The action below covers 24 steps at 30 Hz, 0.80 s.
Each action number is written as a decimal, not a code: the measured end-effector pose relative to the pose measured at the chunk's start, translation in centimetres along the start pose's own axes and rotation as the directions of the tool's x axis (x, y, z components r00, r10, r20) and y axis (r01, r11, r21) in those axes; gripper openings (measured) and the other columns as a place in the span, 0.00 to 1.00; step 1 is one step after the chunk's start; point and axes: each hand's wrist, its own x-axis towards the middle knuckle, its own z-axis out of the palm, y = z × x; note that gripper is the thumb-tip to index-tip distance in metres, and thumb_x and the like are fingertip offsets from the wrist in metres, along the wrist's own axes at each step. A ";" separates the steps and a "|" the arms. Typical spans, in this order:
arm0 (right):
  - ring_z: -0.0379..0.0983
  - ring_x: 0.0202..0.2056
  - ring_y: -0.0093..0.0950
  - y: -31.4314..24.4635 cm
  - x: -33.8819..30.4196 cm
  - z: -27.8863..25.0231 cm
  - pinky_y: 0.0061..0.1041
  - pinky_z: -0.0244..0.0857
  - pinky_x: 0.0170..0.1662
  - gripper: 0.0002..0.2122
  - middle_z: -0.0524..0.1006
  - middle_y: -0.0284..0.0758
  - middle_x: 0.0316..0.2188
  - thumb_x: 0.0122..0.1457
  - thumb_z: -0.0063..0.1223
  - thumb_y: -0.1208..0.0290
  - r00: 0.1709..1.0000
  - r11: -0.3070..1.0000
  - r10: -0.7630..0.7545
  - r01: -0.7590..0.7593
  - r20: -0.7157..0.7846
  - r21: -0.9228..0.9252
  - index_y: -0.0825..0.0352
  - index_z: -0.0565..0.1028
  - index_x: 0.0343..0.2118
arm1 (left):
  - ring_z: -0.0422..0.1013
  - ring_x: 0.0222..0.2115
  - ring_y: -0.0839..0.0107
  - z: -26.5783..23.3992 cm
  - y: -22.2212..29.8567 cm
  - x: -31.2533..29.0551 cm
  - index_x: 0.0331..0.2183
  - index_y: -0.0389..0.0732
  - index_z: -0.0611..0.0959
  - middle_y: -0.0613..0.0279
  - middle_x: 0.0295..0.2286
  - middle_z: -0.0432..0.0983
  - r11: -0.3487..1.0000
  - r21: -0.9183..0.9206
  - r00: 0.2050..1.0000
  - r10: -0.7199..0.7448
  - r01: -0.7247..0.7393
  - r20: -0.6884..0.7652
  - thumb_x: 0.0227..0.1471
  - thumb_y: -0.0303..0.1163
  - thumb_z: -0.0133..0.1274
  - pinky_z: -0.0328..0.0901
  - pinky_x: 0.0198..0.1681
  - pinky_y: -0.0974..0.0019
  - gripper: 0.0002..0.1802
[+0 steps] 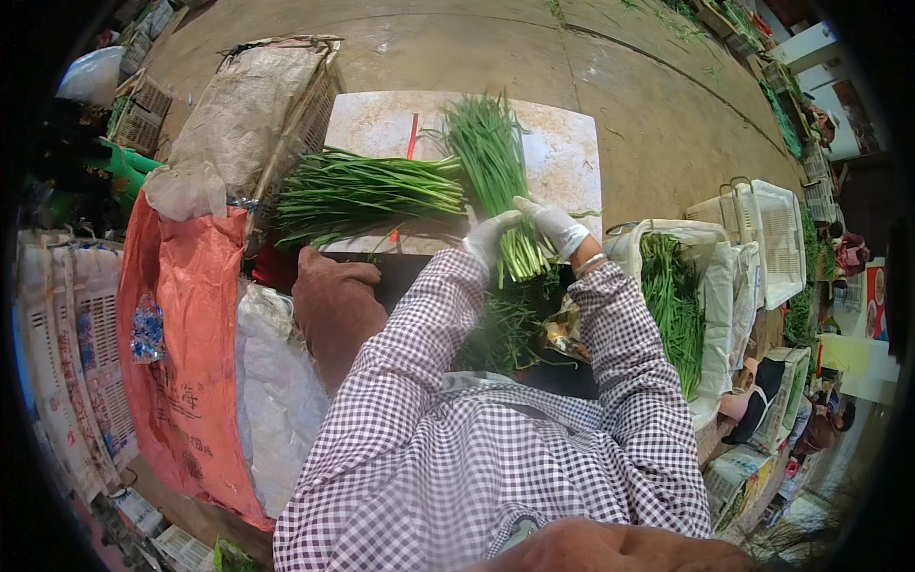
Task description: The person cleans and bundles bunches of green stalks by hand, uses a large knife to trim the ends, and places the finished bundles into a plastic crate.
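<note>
Bundle of green stalks (491, 167): between the fingers of both hands, over the near part of the counter (562, 143); most of its length reaches away past them, and the pale cut ends stick out on the body side.
Bundle's long axis: mainly away from the body, leaning a little left at the leafy tips; it crosses the line between the two hands.
Left hand (488, 240): gloved, its fingers closed against the left flank near the pale ends; the undersides are hidden.
Right hand (553, 226): gloved, its fingers clamped on the upper right flank, slightly farther from the body than the left ones; whether the fingertips of the two hands meet beneath cannot be told.
Pile of green stalks (372, 195): left of the left fingers and a little farther out, lying on the counter; its long axis runs sideways, roughly across the held bundle's, pale ends pointing toward it. The left hand is nearer.
Red strip (413, 136): beyond and left of the left fingers, lying on the counter.
Loose greens (500, 334): below the fingers, toward the body.
Lined crate (710, 238): right of the right fingers, with more greens (670, 305) inside; the right hand is nearer.
</note>
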 end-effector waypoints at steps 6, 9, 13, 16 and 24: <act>0.69 0.46 0.27 4.2 -3.1 0.8 0.27 0.65 0.49 0.30 0.73 0.38 0.44 0.49 0.66 0.69 0.986 0.984 -0.166 0.167 0.016 -0.062 0.70 0.65 0.54 | 0.76 0.32 0.64 2.3 -0.2 -0.9 0.41 0.39 0.81 0.59 0.35 0.80 0.999 0.039 1.000 0.012 -0.012 0.001 0.52 0.31 0.56 0.73 0.38 0.60 0.13; 0.69 0.48 0.31 5.5 -4.3 1.8 0.29 0.64 0.52 0.42 0.71 0.41 0.47 0.40 0.72 0.66 0.978 0.958 -0.177 0.144 -0.113 -0.249 0.69 0.58 0.58 | 0.76 0.33 0.63 3.3 -1.1 -1.0 0.39 0.39 0.81 0.59 0.34 0.79 0.999 -0.043 1.000 -0.016 0.016 0.003 0.53 0.30 0.56 0.73 0.38 0.59 0.10; 0.71 0.44 0.30 6.2 -4.6 0.9 0.27 0.66 0.48 0.41 0.74 0.40 0.46 0.40 0.71 0.67 0.988 0.915 -0.080 0.020 -0.133 -0.403 0.72 0.60 0.57 | 0.75 0.34 0.64 3.8 -3.2 -0.4 0.40 0.38 0.80 0.58 0.34 0.79 0.989 -0.067 0.990 0.131 -0.135 -0.056 0.53 0.29 0.56 0.71 0.40 0.59 0.11; 0.75 0.43 0.35 7.7 -5.0 -0.6 0.30 0.68 0.46 0.34 0.77 0.44 0.41 0.40 0.67 0.68 0.971 0.919 -0.193 0.127 -0.145 -0.374 0.72 0.66 0.52 | 0.74 0.34 0.67 6.0 -3.8 -1.1 0.39 0.38 0.80 0.60 0.33 0.78 0.987 -0.111 0.993 0.118 -0.118 -0.003 0.53 0.27 0.56 0.70 0.40 0.62 0.10; 0.76 0.32 0.48 3.0 -11.6 -0.8 0.39 0.71 0.36 0.20 0.78 0.52 0.28 0.40 0.63 0.71 0.838 0.647 -0.357 -0.096 -0.412 -0.756 0.74 0.74 0.39 | 0.73 0.39 0.66 12.2 -2.8 -6.8 0.48 0.38 0.75 0.60 0.40 0.76 0.974 -0.202 0.932 0.165 -0.103 0.323 0.50 0.28 0.59 0.68 0.48 0.62 0.22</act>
